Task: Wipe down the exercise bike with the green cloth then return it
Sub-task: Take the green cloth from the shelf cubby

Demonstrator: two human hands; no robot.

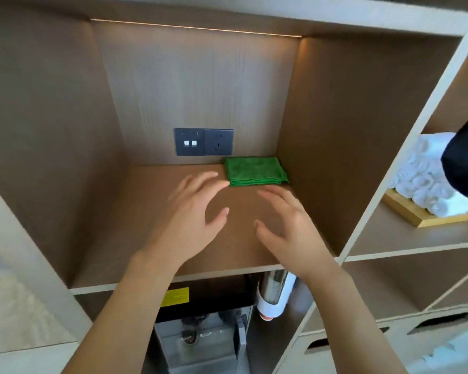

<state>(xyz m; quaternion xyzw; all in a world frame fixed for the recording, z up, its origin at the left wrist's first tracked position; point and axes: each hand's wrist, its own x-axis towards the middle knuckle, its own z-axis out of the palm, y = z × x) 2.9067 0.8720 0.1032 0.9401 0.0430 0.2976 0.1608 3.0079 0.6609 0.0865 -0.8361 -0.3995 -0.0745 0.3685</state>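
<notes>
A folded green cloth (256,171) lies on the brown shelf (152,211) at the back right corner of a wooden cubby. My left hand (192,214) hovers over the shelf with fingers spread, its fingertips just left of the cloth's front corner. My right hand (289,225) is beside it with fingers straight, its fingertips a little in front of the cloth. Neither hand holds anything. The exercise bike is not in view.
A dark socket and switch plate (203,141) sits on the cubby's back wall. Rolled white towels (427,179) on a wooden tray (416,215) fill the shelf to the right. A water dispenser (200,333) and cup holder (274,295) stand below.
</notes>
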